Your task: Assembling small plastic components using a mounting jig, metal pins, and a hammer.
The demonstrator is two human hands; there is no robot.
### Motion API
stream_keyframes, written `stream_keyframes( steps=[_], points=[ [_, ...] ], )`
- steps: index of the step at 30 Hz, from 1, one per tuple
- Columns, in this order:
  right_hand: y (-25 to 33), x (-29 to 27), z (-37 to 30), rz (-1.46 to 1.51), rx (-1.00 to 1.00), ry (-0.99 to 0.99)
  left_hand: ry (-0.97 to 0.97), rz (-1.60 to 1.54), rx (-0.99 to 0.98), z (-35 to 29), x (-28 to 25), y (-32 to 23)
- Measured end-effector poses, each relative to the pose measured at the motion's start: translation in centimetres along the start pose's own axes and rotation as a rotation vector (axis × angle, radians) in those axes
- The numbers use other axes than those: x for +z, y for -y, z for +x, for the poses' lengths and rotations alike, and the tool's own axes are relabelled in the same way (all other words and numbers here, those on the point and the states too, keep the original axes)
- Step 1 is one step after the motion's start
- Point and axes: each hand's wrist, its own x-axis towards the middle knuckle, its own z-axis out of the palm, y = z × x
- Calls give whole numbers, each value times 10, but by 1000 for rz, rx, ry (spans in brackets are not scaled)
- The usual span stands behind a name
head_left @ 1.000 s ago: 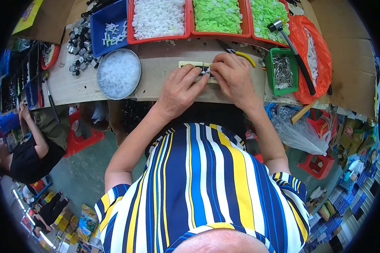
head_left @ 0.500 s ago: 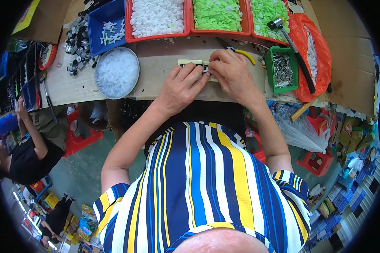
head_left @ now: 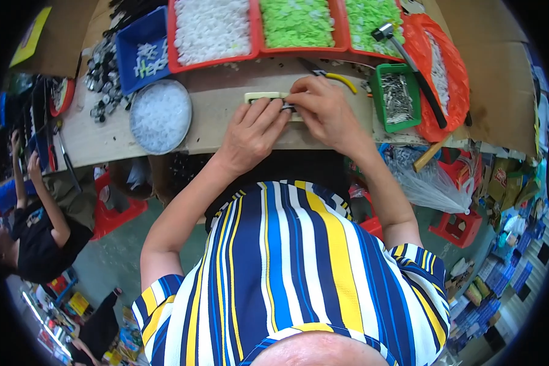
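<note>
A cream-coloured block [head_left: 250,96] with a dark recess lies on the workbench in front of me, partly covered by my hands. My left hand [head_left: 254,130] rests on its near side, fingers bent together over it and thumb close to a small dark-and-silver piece [head_left: 288,107]. Over the block's right part, my right hand [head_left: 325,114] pinches thumb and forefinger together beside that piece. Whatever sits between its fingertips is too small and covered to make out.
Pliers [head_left: 335,77] lie beyond my right hand; a green bin [head_left: 379,100] of metal pins and a hammer [head_left: 430,91] are further right. On the left stand a round dish [head_left: 189,116] of translucent pieces and a blue bin [head_left: 123,55]. Red trays [head_left: 256,30] line the back.
The bench and its things have shifted slightly left in view. My hands stay at the block; the right fingertips have shifted a little off the left ones. At far left, a co-worker's hands have moved apart.
</note>
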Motion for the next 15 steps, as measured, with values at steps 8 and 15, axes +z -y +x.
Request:
stream_keyframes(
  steps=[8,15],
  points=[
    [-5,-21,-17,-89,-41,-18,67,79,43,3,-6,1],
    [-83,-174,-61,-444,401,-305,83,46,6,3,-7,0]
  ],
)
